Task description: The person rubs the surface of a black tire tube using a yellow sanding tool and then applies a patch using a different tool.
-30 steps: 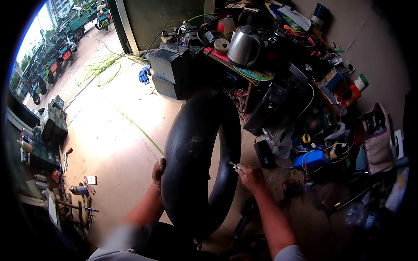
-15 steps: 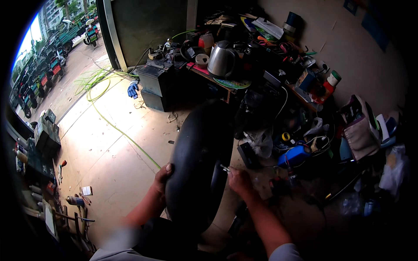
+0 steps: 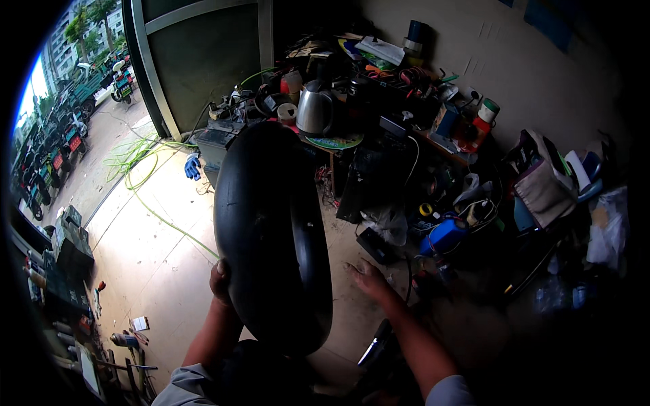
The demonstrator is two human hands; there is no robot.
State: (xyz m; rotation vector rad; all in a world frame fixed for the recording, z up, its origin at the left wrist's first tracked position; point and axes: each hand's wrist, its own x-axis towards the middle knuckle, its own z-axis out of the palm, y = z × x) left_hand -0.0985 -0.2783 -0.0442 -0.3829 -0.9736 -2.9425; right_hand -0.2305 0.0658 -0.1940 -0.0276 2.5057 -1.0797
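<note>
A large black inner tube (image 3: 261, 223), smooth and rounded, stands upright in front of me. A small light-coloured valve stem (image 3: 309, 224) shows at its inner edge. My left hand (image 3: 220, 281) is closed on the tube's left side, thumb upward; its other fingers are hidden behind the rubber. To the right of the tube, apart from it, my right hand (image 3: 367, 279) hovers with its thumb and fingers parted. I see nothing in it.
A thin green hose (image 3: 169, 224) runs over the tiled floor from a coil near the doorway. Beyond the tube are dark batteries (image 3: 215, 152), a blue glove (image 3: 193, 167) and a steel kettle (image 3: 315, 108) on a cluttered bench. A blue object (image 3: 443, 235) lies among clutter at right.
My right hand has moved away from the tube's inner side, and the small metal piece at its fingertips is no longer seen there. The tube appears shifted left and turned, its opening showing more.
</note>
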